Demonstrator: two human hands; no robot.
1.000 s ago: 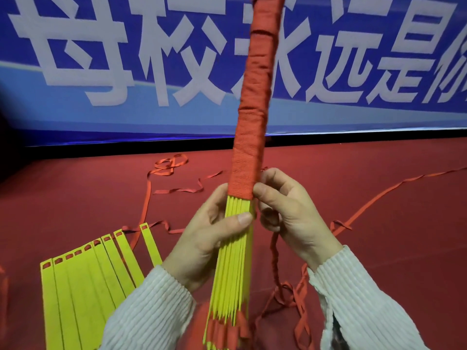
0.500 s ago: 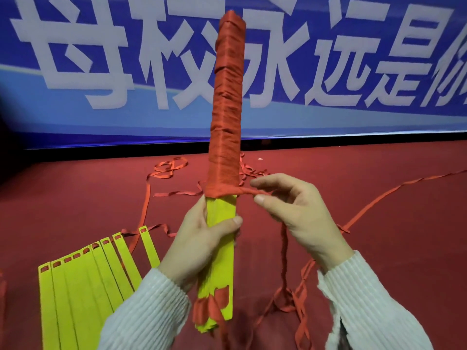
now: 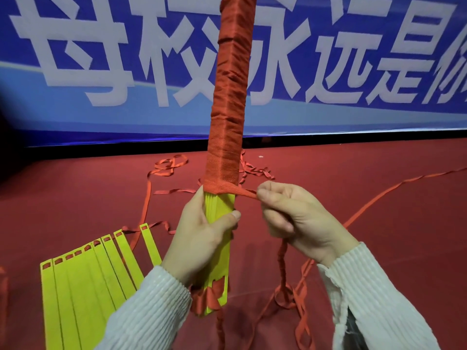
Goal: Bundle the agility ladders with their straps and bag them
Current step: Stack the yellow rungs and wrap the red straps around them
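Currently, head view: left hand (image 3: pixel 202 238) grips upright stack of yellow plastic ladder rungs (image 3: pixel 219 236) at frame centre, upper part wrapped in red woven strap (image 3: pixel 228 122). Right hand (image 3: pixel 295 218) pinches strap taut. Second fanned yellow rung set (image 3: pixel 83 279) lower left on red floor (image 3: pixel 379 210).

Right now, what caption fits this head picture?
Left hand holds yellow ladder bundle; right hand pulls red strap around it.

Wrapped bundle's (image 3: pixel 228 117) top beyond the frame's upper edge

Lower left: rungs (image 3: pixel 83 281) cover the floor (image 3: pixel 379 198).
Centre, right: loose straps (image 3: pixel 394 188) trail.
Far right: bare floor.
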